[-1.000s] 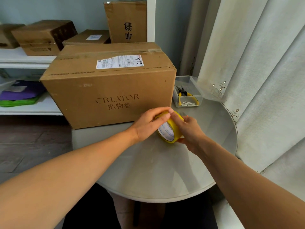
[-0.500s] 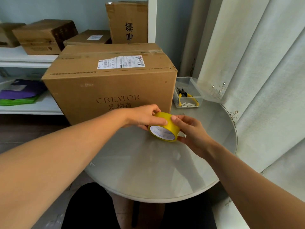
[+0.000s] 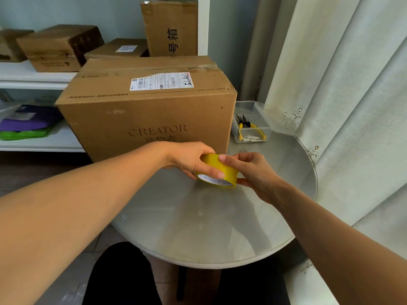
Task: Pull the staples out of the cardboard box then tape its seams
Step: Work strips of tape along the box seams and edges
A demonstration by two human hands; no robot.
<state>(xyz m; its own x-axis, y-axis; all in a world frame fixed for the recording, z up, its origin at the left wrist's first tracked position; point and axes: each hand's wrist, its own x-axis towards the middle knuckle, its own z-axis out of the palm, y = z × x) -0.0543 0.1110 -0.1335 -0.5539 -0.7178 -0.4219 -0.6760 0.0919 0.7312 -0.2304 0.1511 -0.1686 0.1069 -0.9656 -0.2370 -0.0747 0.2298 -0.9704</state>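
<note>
Head view, tape roll: you hold the yellow tape roll (image 3: 217, 172) just above the round table (image 3: 198, 238), right in front of the cardboard box (image 3: 149, 111).
Left hand: your left hand (image 3: 189, 160) grips the roll's left side.
Right hand: your right hand (image 3: 248, 170) pinches its right side.
Clear tray: beside the box's right face, the clear tray (image 3: 253, 123) holds yellow-handled pliers (image 3: 247, 125).

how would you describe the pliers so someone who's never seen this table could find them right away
Start at the big cardboard box printed CREATOR on the round table. Just to its right, near the curtain, stands a clear plastic tray. The pliers lie inside it with some pale, thin pieces: they alone have yellow handles and a dark tip.
</note>
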